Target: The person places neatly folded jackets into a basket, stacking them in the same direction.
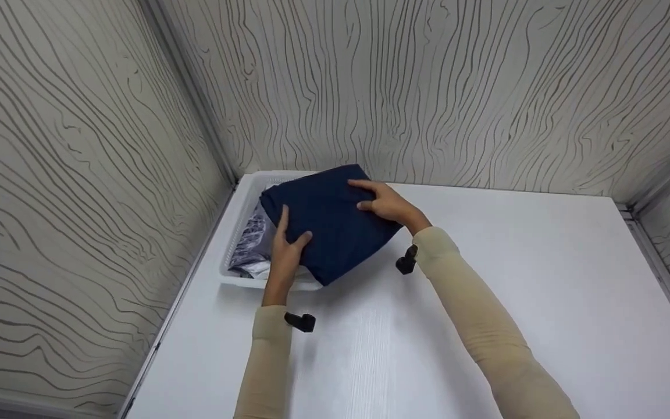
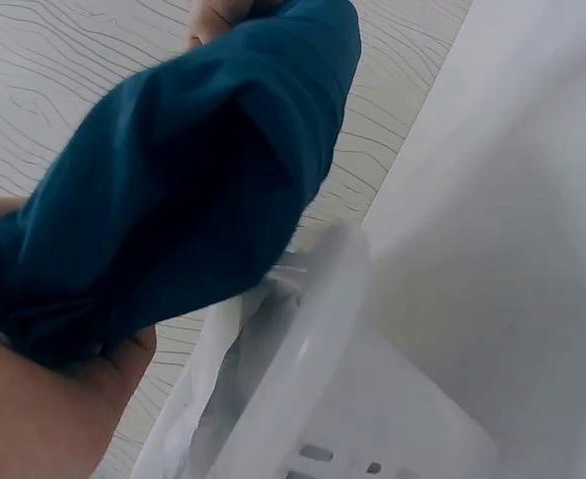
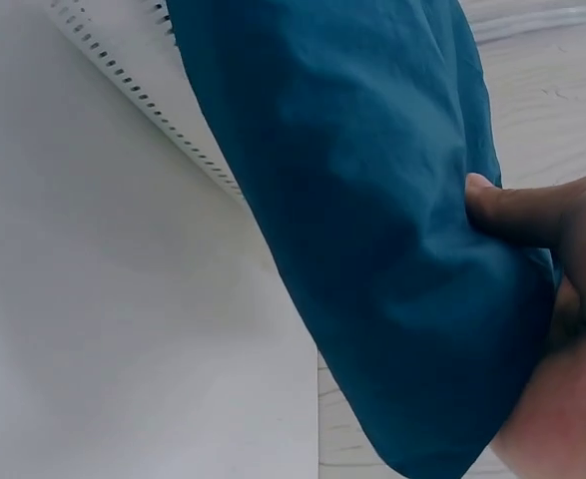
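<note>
A folded dark blue cloth (image 1: 329,218) hangs tilted over the right part of a white plastic basket (image 1: 236,280). My left hand (image 1: 285,253) grips its near left edge, thumb on top. At its right side my right hand (image 1: 390,203) pinches the fabric between thumb and fingers. In the left wrist view the cloth (image 2: 173,190) shows an opening between its folded layers, above the basket rim (image 2: 317,329). The right wrist view shows the thumb pressing on the cloth (image 3: 372,220). Inside the basket lies a patterned grey and white fabric (image 1: 252,241), partly hidden by the cloth.
The basket stands at the far left corner of a white table (image 1: 515,262), close to the wood-patterned back wall (image 1: 428,105) and left wall (image 1: 79,203). Black wrist cameras jut out by both wrists.
</note>
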`<state>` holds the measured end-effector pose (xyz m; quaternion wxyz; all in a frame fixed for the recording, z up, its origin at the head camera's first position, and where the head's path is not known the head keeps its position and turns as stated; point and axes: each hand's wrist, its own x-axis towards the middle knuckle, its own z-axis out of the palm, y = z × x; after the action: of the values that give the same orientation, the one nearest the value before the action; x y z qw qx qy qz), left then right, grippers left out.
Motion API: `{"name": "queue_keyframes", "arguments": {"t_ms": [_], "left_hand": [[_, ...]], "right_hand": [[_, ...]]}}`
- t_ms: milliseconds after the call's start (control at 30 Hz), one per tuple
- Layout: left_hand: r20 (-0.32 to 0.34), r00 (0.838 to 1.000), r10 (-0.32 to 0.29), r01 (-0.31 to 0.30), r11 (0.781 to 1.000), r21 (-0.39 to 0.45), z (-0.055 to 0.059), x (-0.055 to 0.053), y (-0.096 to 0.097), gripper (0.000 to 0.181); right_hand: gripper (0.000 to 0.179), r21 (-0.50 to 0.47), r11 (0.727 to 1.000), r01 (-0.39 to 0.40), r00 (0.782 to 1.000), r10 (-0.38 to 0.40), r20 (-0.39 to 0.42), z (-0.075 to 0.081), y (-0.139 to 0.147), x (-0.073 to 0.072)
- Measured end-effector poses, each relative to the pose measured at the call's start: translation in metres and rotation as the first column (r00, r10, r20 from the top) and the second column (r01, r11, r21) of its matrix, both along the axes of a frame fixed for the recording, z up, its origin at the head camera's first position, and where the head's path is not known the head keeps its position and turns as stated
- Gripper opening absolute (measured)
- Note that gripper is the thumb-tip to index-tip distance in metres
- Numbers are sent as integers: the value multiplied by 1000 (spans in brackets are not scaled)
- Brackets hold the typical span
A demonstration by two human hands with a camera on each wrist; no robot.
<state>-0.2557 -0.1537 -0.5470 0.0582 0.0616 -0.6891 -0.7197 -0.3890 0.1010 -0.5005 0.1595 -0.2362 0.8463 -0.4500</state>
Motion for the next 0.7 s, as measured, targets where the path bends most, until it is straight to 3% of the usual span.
{"name": "queue_keyframes", "arguments": {"t_ms": [167,433,567,700], "left_hand": [[-1,999,53,-53,998,-28,-4,3,-3,88],[-12,988,156,-156,987,-46,-2,7,-10,86],[-10,975,221,-221,974,-40,-3,7,-9,86],[1,958,288,-288,957,-20,-5,9,-3,87]], "right_hand": [[64,27,1000,-14,998,16,-62,0,-14,0],[71,8,998,-57,997,58,-54,5,-31,-3],[63,26,999,-32,991,35,-132,7,-46,-2],[57,92,995,30,966,-5,-258,9,-66,1]]}}
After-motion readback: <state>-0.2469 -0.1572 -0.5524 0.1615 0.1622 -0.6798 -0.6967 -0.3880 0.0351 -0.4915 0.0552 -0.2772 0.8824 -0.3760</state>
